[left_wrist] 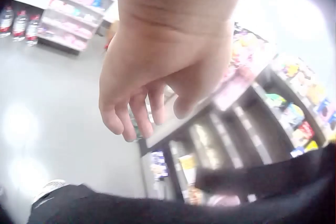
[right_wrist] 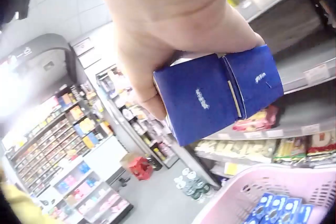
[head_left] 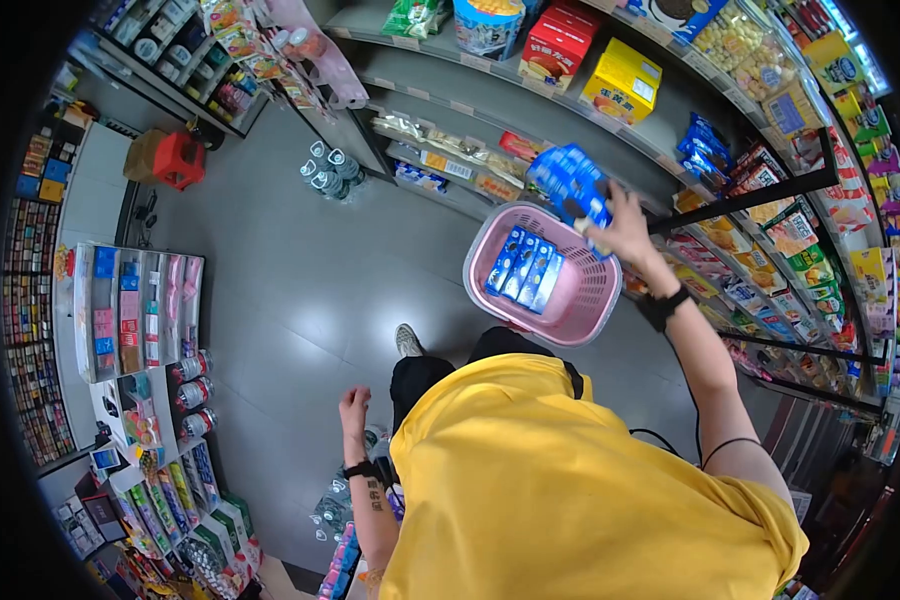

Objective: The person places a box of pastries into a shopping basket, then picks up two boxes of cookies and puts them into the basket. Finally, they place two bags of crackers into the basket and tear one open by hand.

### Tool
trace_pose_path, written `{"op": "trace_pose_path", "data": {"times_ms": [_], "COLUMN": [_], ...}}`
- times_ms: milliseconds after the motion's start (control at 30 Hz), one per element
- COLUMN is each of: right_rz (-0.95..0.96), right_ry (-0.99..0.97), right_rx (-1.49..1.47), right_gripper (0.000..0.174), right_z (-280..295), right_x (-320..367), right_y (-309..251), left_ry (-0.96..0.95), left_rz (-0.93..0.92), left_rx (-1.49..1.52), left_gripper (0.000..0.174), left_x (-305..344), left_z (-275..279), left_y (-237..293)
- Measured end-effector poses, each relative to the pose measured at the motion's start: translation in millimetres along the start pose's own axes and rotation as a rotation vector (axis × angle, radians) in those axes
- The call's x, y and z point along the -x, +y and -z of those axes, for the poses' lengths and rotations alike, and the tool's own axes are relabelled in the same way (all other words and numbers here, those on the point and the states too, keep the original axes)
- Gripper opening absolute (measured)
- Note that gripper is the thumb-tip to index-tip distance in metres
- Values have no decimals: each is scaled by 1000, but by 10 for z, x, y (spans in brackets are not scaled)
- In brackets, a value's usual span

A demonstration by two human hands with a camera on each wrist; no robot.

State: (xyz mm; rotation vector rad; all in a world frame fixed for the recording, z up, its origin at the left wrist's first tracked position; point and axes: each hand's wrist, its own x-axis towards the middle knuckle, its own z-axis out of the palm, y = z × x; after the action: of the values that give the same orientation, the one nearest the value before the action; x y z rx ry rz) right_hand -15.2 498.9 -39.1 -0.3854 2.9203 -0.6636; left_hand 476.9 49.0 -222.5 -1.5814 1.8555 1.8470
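Observation:
Blue boxes (head_left: 570, 185) are gripped in the right hand (head_left: 625, 232), above the far rim of a pink basket (head_left: 605, 325). In the right wrist view, the right hand (right_wrist: 173, 40) pinches two dark blue boxes (right_wrist: 197, 100) side by side, thumb and fingers at opposite ends. Several blue boxes (head_left: 525, 268) lie in a row in the basket, at its left side; a bare part of its floor shows beside them. The left hand (head_left: 354, 408) hangs beside the body, away from the basket. Its fingers are loosely bent and hold nothing in the left wrist view (left_wrist: 157, 77).
Shelves (head_left: 440, 60) with snacks curve behind the basket and along the right. A red box (head_left: 560, 45) and a yellow box (head_left: 622, 82) stand on one. Water bottles (head_left: 330, 172) stand on the floor by the shelf end. A display rack (head_left: 140, 310) is at the left.

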Motion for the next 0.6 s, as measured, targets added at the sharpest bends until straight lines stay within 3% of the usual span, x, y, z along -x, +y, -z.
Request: {"op": "trace_pose_path", "data": {"times_ms": [67, 133, 267, 433, 533, 600], "right_rz": [141, 234, 460, 559, 559, 552], "right_ry": [-105, -172, -139, -145, -144, -144], "right_rx": [-66, -37, -44, -113, -96, -79], "right_gripper": [112, 107, 106, 107, 109, 107], "right_z": [36, 150, 118, -72, -170, -192], "right_x": [390, 734, 1162, 1513, 1616, 1683], "right_y": [-550, -1257, -2258, -3172, -3493, -3642], "left_ry": [-131, -271, -610, -723, -796, -813], "left_rz": [-117, -383, -469, -399, -229, -212], "left_rx": [-43, -161, 106, 240, 332, 345], "left_gripper": [35, 40, 65, 74, 74, 71], "left_x": [-87, 46, 602, 722, 644, 640], "left_z": [-66, -186, -249, -17, 234, 384], "left_y": [739, 1625, 3010, 3475, 3547, 3574]}}
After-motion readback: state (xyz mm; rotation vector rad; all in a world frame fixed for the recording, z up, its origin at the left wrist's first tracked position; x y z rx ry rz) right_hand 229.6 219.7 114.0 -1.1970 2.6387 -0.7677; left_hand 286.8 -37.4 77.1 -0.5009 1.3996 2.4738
